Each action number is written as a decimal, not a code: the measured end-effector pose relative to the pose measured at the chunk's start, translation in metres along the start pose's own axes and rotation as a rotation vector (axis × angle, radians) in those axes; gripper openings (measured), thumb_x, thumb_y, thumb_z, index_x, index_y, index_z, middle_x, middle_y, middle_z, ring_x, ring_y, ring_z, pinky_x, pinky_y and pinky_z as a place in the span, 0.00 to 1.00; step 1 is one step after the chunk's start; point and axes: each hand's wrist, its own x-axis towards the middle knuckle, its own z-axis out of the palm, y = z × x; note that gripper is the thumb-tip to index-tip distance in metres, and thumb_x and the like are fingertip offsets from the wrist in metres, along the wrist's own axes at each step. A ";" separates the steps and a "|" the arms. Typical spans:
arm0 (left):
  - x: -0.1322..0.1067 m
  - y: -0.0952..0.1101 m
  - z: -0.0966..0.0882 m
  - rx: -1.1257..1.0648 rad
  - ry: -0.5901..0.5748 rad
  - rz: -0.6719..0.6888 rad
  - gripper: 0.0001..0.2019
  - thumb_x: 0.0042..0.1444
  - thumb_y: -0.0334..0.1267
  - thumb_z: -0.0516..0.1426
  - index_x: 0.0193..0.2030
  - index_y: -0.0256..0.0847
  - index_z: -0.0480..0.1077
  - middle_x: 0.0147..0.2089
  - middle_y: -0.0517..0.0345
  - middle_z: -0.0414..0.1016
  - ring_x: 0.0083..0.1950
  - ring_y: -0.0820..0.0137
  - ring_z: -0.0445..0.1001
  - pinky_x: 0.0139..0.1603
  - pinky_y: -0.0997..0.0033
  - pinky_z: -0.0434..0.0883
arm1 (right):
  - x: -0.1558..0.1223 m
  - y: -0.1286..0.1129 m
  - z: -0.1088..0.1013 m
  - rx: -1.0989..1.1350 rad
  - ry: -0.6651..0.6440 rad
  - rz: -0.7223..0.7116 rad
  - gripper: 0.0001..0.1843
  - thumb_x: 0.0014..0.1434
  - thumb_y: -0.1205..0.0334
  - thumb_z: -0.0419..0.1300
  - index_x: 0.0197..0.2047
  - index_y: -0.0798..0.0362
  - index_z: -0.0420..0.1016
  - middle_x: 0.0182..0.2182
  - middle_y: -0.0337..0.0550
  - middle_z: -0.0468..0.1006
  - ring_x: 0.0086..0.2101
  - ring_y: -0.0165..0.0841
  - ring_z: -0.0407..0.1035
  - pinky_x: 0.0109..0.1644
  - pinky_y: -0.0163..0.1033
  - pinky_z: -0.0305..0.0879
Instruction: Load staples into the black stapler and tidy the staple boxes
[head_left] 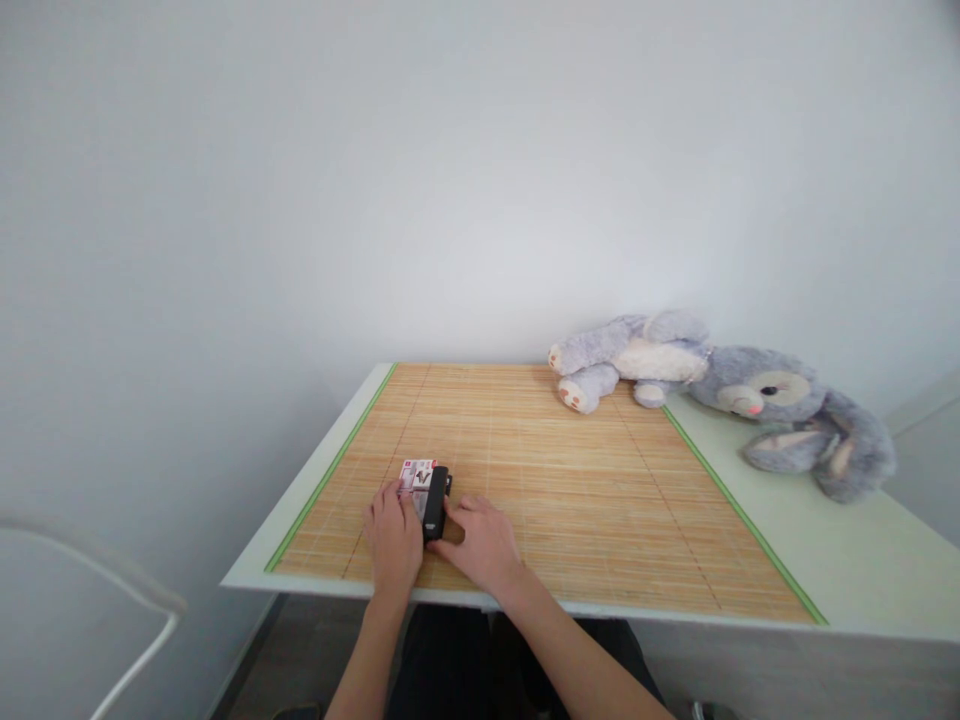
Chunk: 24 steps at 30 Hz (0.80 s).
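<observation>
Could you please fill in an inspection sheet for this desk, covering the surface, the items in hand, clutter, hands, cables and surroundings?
Surface: pale table covered mostly by a bamboo mat with green edging.
Items in hand: small black device lying on the mat, with a printed card or box against its left side.
Clutter: grey plush rabbit lying on its side at the far right, partly on the mat.
Hands: left hand rests on the card side; right hand touches the device's right side; fingers loosely curved, not closed around it.
Cables: nothing seen.
Surroundings: plain white wall; white chair frame at lower left.
</observation>
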 end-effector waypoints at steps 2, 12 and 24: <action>0.000 -0.001 0.000 -0.005 0.004 0.017 0.19 0.72 0.43 0.43 0.58 0.39 0.69 0.60 0.45 0.73 0.60 0.55 0.70 0.64 0.50 0.63 | 0.000 0.000 0.000 0.003 -0.004 0.001 0.34 0.56 0.39 0.70 0.62 0.42 0.74 0.45 0.42 0.80 0.48 0.43 0.72 0.51 0.43 0.68; 0.001 -0.001 0.001 -0.018 0.015 -0.004 0.19 0.72 0.42 0.43 0.58 0.40 0.69 0.59 0.45 0.74 0.60 0.56 0.70 0.64 0.51 0.64 | 0.000 -0.001 -0.001 0.005 0.013 0.005 0.34 0.55 0.38 0.71 0.62 0.41 0.74 0.45 0.41 0.80 0.48 0.42 0.72 0.51 0.42 0.68; 0.001 0.003 -0.002 -0.008 -0.002 -0.021 0.19 0.71 0.42 0.44 0.58 0.40 0.70 0.59 0.44 0.74 0.60 0.55 0.71 0.64 0.48 0.64 | -0.001 -0.006 -0.005 -0.009 -0.017 0.012 0.35 0.56 0.40 0.70 0.63 0.43 0.73 0.46 0.43 0.81 0.50 0.44 0.72 0.54 0.45 0.68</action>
